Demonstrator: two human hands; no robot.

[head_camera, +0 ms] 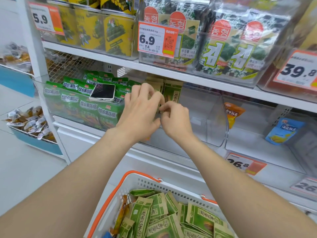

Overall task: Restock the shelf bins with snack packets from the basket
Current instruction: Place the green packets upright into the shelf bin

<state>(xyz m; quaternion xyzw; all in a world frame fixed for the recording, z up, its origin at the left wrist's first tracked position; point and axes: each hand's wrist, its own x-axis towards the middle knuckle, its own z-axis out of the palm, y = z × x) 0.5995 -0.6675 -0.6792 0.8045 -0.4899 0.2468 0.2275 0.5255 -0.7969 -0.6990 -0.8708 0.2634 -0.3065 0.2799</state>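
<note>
head view: left grip [142,107] and right grip [175,116] both clasp upright green packets [173,93] inside a clear shelf bin [211,117].

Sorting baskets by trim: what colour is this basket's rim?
Orange, on a white basket; it shows best in the head view.

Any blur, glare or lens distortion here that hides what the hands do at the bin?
Head view: light even, no hard shadows. Head view: wide angle bows the shelf edge and softens the right price tag. Head view: faint glare on the bin front, but left hand and right hand on the packets are sharp.
</note>
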